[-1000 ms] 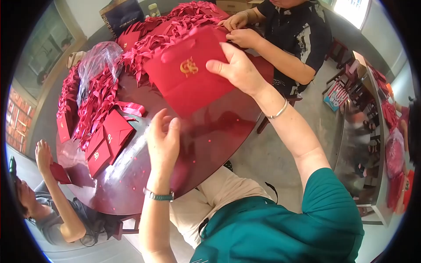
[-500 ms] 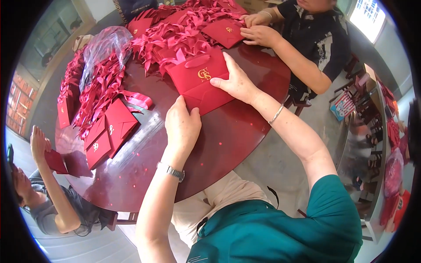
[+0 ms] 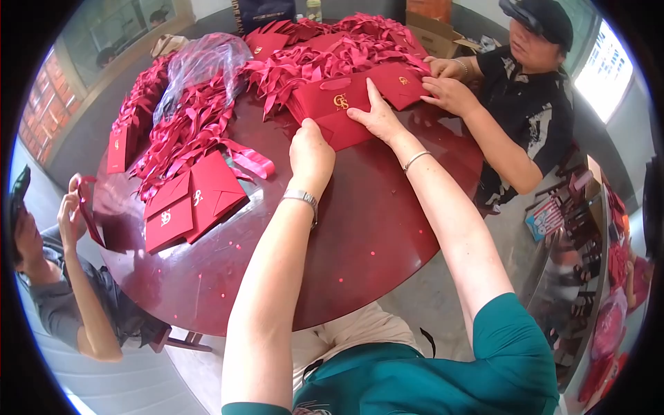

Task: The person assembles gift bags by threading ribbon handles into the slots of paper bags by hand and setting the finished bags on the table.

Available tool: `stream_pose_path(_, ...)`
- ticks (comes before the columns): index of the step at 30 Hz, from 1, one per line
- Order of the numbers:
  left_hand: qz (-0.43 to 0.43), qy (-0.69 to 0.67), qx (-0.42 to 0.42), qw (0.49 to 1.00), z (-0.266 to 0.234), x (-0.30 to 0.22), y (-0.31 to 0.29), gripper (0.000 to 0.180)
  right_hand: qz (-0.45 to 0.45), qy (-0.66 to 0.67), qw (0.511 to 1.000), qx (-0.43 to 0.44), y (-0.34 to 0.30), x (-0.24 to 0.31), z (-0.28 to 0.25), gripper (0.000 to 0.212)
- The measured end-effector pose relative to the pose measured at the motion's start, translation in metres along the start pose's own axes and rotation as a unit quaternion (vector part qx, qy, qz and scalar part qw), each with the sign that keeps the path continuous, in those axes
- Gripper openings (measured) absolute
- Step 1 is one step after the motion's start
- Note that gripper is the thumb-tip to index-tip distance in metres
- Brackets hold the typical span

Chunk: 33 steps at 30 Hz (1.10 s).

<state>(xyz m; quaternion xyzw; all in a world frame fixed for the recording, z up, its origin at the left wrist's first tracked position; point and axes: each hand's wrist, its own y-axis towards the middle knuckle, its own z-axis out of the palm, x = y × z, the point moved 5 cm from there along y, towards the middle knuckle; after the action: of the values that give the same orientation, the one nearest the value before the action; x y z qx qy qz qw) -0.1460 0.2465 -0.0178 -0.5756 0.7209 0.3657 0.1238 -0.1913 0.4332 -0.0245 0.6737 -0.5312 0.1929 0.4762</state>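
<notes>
A flat red gift bag [image 3: 337, 98] with a gold emblem and a ribbon handle is between my two hands, over the far side of the table. My left hand [image 3: 312, 153] grips its lower left corner, fingers bent and partly hidden. At the right edge my right hand [image 3: 379, 121] has its thumb on the front face and its forefinger stretched up along the side; the other fingers are hidden. Other bags with pink-red ribbons lie in a heap [image 3: 290, 69] just behind it. To the left, two folded red bags [image 3: 216, 190] overlap on the table.
The round dark-red table [image 3: 277, 256] carries rows of ribboned bags and crumpled clear plastic [image 3: 200, 66] at left. A co-worker's hands [image 3: 449, 86] hold another red bag [image 3: 400, 83] close on my right. One more person [image 3: 66, 277] sits at the left edge, holding a red bag.
My hands and the bag have reached farther forward over the table, toward the heap. The person at left has raised their bag. The whole view has shifted somewhat.
</notes>
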Motion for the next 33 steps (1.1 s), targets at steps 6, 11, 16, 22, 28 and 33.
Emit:
stream_pose_path(6, -0.03, -0.049, -0.01, 0.998, -0.005, 0.012, -0.001, 0.039, -0.046, -0.067, 0.994, -0.075, 0.012, -0.012, 0.012, 0.095)
stream_pose_path(11, 0.082, -0.043, -0.031, 0.995, -0.048, 0.005, -0.051, 0.025, -0.092, -0.255, 0.945, -0.181, -0.015, 0.016, -0.003, 0.079)
stream_pose_path(16, 0.165, 0.142, -0.099, 0.971, -0.124, 0.045, -0.092, 0.015, -0.149, -0.263, 0.931, -0.207, -0.027, 0.031, -0.004, 0.072)
stream_pose_path(22, 0.019, 0.312, -0.102, 0.944, -0.215, 0.145, -0.126, 0.047, -0.43, -0.207, 0.859, -0.188, -0.079, 0.142, 0.025, 0.052)
stream_pose_path(28, 0.013, 0.245, -0.017, 0.969, -0.243, 0.2, -0.14, 0.032, -0.453, -0.226, 0.86, 0.073, -0.122, 0.214, 0.175, 0.041)
stream_pose_path(33, 0.102, 0.358, -0.053, 0.927, -0.233, 0.194, -0.133, 0.012, -0.323, -0.234, 0.892, 0.214, -0.106, 0.198, 0.238, 0.033)
